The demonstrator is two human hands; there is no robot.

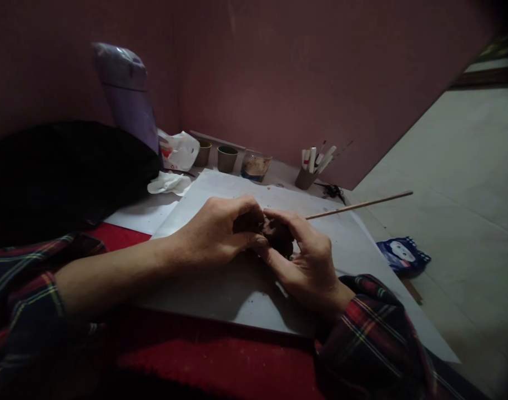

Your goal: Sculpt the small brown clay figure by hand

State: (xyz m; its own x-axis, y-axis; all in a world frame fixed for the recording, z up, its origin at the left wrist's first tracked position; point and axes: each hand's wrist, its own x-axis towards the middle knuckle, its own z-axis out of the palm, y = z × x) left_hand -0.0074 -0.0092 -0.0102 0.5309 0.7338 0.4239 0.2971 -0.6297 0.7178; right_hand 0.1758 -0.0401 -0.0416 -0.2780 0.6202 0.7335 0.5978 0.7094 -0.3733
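Note:
A dark brown lump of clay [278, 236] is held between both hands, just above the white sheet [220, 189]. My left hand [220, 230] curls round its left side, fingers bent over the top and thumb pressed in near the middle. From the right, my right hand [307, 255] grips the same lump, with its thumb below and fingers above. Much of the clay is hidden by the fingers. A thin wooden stick [362, 205] slants out to the right behind my right hand; its near end is covered, and whether it touches the hand I cannot tell.
Along the pink wall stand two small cups [227, 161], a glass of brownish liquid [256, 166] and a cup of pens and brushes [307, 176]. A purple bottle [131, 105], crumpled tissue [169, 183] and a black cloth-like heap [66, 172] lie left. A blue pouch [403, 256] lies beyond the right edge.

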